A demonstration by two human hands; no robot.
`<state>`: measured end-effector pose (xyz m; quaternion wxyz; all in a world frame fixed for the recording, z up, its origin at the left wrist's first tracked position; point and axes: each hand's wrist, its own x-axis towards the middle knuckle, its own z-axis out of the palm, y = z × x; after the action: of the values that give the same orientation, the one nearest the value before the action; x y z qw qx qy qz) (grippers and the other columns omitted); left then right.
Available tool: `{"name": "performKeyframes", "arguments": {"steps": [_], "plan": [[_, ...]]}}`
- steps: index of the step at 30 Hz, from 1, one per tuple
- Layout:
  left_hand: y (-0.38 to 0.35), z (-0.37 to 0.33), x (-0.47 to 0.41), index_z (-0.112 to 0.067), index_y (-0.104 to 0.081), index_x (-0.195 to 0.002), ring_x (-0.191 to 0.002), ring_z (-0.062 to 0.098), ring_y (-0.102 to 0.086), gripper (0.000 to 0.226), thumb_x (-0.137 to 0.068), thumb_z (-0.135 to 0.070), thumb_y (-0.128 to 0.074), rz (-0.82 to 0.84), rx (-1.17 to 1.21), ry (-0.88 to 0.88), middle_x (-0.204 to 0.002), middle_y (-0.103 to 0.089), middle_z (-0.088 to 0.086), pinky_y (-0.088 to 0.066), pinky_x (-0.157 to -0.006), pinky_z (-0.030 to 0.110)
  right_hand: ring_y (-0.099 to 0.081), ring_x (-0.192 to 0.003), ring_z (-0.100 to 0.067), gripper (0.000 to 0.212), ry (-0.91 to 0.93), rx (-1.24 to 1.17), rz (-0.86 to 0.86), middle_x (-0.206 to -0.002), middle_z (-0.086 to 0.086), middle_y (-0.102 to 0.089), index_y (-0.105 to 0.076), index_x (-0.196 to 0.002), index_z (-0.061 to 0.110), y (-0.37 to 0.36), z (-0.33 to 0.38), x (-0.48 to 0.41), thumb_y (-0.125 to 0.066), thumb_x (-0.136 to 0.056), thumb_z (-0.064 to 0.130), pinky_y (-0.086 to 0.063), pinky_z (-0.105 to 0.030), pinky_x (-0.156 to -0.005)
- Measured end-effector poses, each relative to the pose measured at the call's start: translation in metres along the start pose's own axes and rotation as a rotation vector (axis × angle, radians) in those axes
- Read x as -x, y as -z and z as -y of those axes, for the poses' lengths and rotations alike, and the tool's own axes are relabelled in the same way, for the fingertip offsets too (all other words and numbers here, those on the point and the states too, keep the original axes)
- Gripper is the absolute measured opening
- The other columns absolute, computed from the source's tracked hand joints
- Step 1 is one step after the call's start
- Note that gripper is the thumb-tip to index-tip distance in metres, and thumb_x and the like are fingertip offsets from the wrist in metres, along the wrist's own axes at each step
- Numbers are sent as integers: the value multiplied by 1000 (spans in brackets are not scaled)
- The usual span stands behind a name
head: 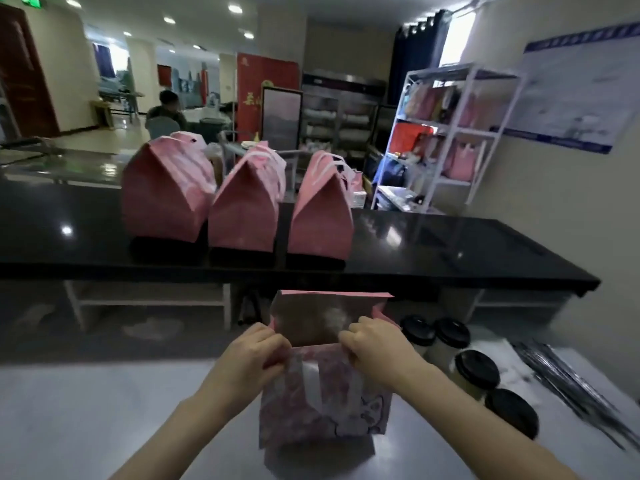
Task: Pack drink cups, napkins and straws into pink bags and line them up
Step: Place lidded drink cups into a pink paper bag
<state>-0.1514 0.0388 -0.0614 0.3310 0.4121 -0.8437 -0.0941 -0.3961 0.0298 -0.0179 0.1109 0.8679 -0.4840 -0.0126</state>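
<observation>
A pink patterned paper bag [325,407] stands upright on the pale worktop [104,410] right in front of me, its mouth held wide. My left hand [254,351] pinches the near left corner of its rim, and my right hand [375,344] pinches the near right corner. White ribbon handles hang down its front. Three closed pink bags [242,209] stand in a row on the black counter [450,244] beyond. Several black-lidded drink cups [476,372] sit just right of the bag. White napkins [509,358] and dark wrapped straws [568,379] lie further right.
A white metal shelf rack [450,133] with pink and red bags stands at the back right against the wall. A person sits far back on the left, near a table. A red banner stands behind the counter.
</observation>
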Motion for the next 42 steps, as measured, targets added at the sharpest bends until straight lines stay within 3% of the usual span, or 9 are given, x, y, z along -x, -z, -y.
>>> {"name": "performKeyframes", "arguments": {"steps": [9, 14, 20, 24, 28, 31, 34, 38, 42], "plan": [[-39, -12, -42, -18, -68, -83, -80, 5, -51, 24, -68, -11, -85, 8, -15, -112, -83, -49, -18, -40, -66, 13, -53, -96, -26, 12, -89, -43, -38, -101, -6, -62, -59, -99, 14, -17, -49, 21, -53, -90, 20, -38, -34, -75], [-47, 6, -59, -17, -69, -86, -83, 10, -55, 27, -67, -8, -85, -4, -27, -66, -83, -60, -11, -45, -69, 18, -52, -96, -26, 12, -74, -34, -37, -101, -6, -61, -57, -99, 15, -23, -64, -1, -51, -90, 21, -37, -35, -76], [-57, 22, -76, -20, -68, -91, -86, 5, -52, 28, -70, -11, -84, 3, 0, -46, -86, -58, -15, -47, -69, 18, -53, -98, -25, 17, -80, -39, -60, -103, -3, -62, -58, -103, 16, -36, -85, -22, -51, -89, 23, -39, -35, -79], [-55, 22, -84, -26, -68, -90, -83, 0, -51, 25, -71, -25, -84, 5, 0, -59, -85, -57, -20, -48, -72, 22, -53, -100, -18, 29, -73, -184, -126, -107, 3, -62, -60, -113, 22, -46, -101, -17, -56, -87, 34, -36, -28, -86], [-43, 17, -96, -33, -67, -93, -88, 1, -57, 20, -81, -48, -63, -26, 84, -17, -88, -60, -22, -45, -78, 23, -51, -97, -2, 40, -219, -479, -200, -107, 15, -59, -61, -117, 31, -44, -139, 2, -57, -86, 54, -39, -19, -88], [-40, 13, -120, -28, -68, -93, -90, 1, -57, 14, -81, -34, -69, -174, 52, 25, -93, -60, -19, -48, -77, 22, -58, -93, 0, 23, -324, -688, -318, -103, 14, -61, -66, -109, 27, -47, -182, 6, -65, -88, 36, -44, -14, -83], [-46, 12, -141, -19, -71, -104, -103, 9, -54, 35, -72, -16, -83, -172, -71, 71, -106, -61, -8, -45, -89, 24, -61, -87, 0, 13, -407, -754, -371, -96, 11, -64, -68, -101, 26, -60, -221, 4, -67, -88, 21, -44, -10, -78], [-62, 9, -149, -24, -55, -133, -124, 15, -45, 69, -71, -35, -84, 67, -158, 136, -130, -52, -6, -40, -104, 36, -61, -102, -16, 26, -371, -527, 17, -107, 3, -64, -67, -110, 24, -91, -251, -8, -68, -84, 28, -48, -29, -88], [-76, -4, -140, -32, -44, -141, -132, 14, -36, 83, -69, -50, -81, 119, -248, 190, -141, -43, -13, -27, -112, 36, -47, -123, -27, 77, -253, -300, 384, -132, -3, -48, -41, -141, 28, -122, -258, -20, -74, -73, 45, -44, -38, -98]]}}
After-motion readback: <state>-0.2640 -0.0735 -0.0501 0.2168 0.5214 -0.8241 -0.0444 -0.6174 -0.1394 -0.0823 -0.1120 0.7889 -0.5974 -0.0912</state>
